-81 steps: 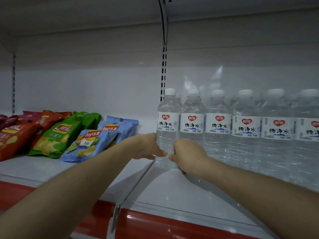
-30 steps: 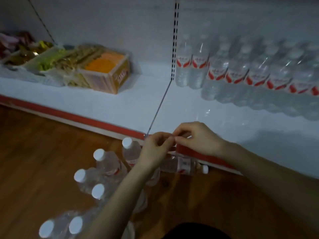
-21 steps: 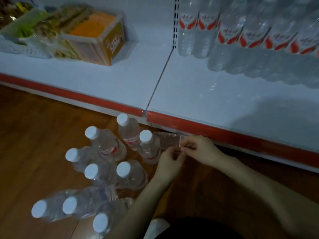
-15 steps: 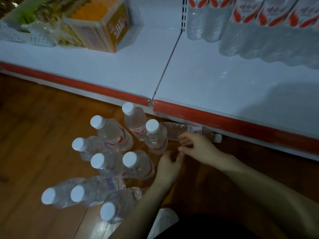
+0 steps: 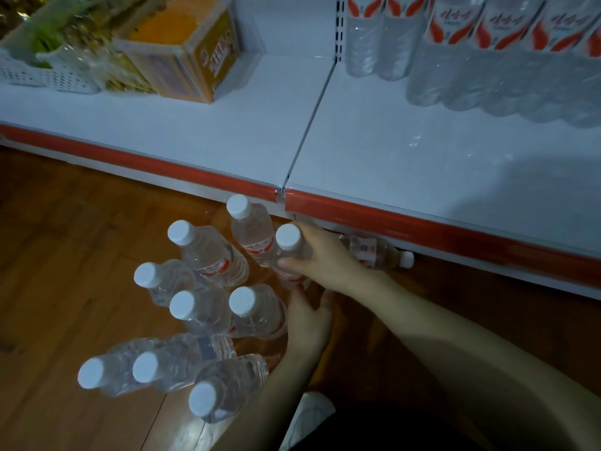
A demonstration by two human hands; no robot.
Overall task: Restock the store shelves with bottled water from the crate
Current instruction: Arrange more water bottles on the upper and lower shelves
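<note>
On the left back corner of the bottom shelf [image 5: 390, 157], a white perforated basket [image 5: 45, 74] holds green and gold packets, cut off by the frame edge. Beside it, a clear box [image 5: 195, 53] holds something orange, and its printed label is too blurred to read. Water bottles with red-and-white labels [image 5: 487, 53] fill the right back corner of the shelf, their tops out of frame.

White-capped water bottles [image 5: 201, 307] stand in a cluster on the wooden floor [image 5: 65, 255], just before the shelf's red front edge. The right hand [image 5: 322, 258] has its fingers clamped around the upper body of one standing bottle [image 5: 287, 242] at the cluster's right edge. Behind that hand, another bottle [image 5: 374, 253] lies on its side, half hidden under the shelf edge.

The left hand [image 5: 309, 317] reaches up below the right. Its fingers are partly hidden, so whether they are together, or touch the held bottle, cannot be told.
</note>
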